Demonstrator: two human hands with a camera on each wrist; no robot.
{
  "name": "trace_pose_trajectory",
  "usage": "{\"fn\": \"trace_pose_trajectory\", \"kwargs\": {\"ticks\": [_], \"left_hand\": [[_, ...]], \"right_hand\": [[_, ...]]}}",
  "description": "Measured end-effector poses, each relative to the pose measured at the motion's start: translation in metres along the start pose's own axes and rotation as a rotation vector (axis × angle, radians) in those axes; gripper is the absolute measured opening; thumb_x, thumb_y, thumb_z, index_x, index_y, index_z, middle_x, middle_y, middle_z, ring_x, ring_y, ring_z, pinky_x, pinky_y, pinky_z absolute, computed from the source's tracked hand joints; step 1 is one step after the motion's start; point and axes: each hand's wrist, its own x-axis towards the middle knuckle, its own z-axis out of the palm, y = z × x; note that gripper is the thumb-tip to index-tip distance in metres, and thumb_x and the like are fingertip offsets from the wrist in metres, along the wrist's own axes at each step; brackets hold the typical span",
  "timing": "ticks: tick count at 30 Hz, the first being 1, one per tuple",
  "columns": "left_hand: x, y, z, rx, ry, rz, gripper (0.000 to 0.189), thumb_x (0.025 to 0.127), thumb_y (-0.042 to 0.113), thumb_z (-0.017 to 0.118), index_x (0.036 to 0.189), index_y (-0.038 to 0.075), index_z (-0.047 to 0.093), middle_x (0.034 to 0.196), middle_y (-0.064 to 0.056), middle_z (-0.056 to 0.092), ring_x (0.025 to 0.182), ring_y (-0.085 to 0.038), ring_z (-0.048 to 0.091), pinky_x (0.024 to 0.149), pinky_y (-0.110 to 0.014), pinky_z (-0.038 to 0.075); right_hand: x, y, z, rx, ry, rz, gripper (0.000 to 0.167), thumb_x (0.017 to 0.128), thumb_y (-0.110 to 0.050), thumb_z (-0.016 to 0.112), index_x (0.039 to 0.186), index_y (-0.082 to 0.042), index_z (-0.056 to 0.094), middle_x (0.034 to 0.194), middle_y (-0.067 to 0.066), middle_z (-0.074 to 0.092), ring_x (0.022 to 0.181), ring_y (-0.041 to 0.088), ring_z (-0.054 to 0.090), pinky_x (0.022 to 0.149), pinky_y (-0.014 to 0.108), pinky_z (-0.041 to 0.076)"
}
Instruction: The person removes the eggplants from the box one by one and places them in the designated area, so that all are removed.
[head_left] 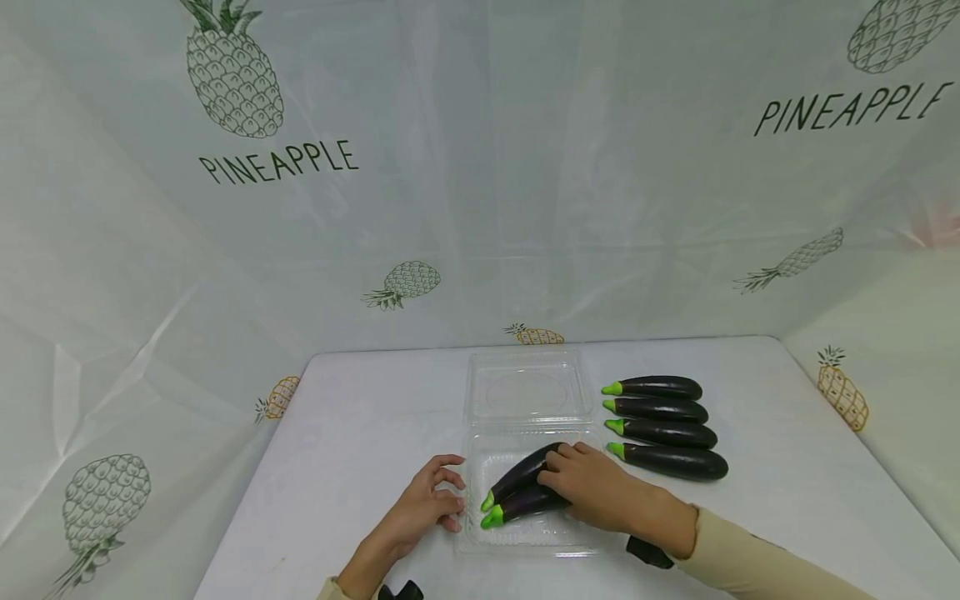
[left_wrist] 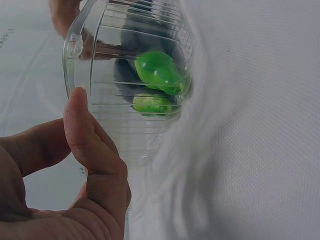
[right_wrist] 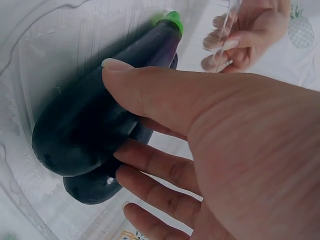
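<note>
Two dark purple eggplants with green stem ends lie side by side in the base of a clear plastic clamshell box (head_left: 517,540). My right hand (head_left: 592,487) reaches over them from the right. It grips the near eggplant (right_wrist: 85,120), thumb along one side and fingers at the other, where the far eggplant (head_left: 519,477) lies close by. At the box's left side is my left hand (head_left: 427,504), fingers gently bent and fingertips right at the rim. Green stem ends (left_wrist: 157,72) show through the clear wall in the left wrist view.
The box's clear lid (head_left: 528,390) lies folded back behind the base. Several more eggplants (head_left: 667,432) lie in a column right of the box, stems pointing left. A white cloth covers the table (head_left: 337,425); pineapple-printed sheeting (head_left: 480,208) hangs behind and at the sides.
</note>
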Motion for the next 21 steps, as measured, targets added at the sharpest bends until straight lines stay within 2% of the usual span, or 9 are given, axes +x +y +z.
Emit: {"fn": "trace_pose_trajectory", "kwargs": {"ticks": [12, 21], "left_hand": [[0.0011, 0.0001, -0.0002, -0.003, -0.002, 0.001, 0.065, 0.094, -0.010, 0.063, 0.152, -0.007, 0.034, 0.113, -0.011, 0.052, 0.076, -0.013, 0.060, 0.058, -0.022, 0.058], [0.0013, -0.0001, -0.0001, -0.002, 0.000, -0.001, 0.066, 0.093, -0.010, 0.063, 0.152, -0.008, 0.034, 0.112, -0.011, 0.052, 0.077, -0.012, 0.061, 0.058, -0.022, 0.058]], "right_hand": [[0.0018, -0.0050, 0.0071, -0.017, -0.018, -0.011, 0.039, 0.074, -0.023, 0.095, 0.107, -0.018, 0.075, 0.102, -0.002, 0.070, 0.099, 0.017, 0.064, 0.084, 0.033, 0.056], [-0.0001, -0.0081, 0.0095, -0.017, -0.015, -0.001, 0.037, 0.076, -0.022, 0.094, 0.108, -0.018, 0.074, 0.102, -0.003, 0.071, 0.099, 0.016, 0.065, 0.085, 0.033, 0.056]]}}
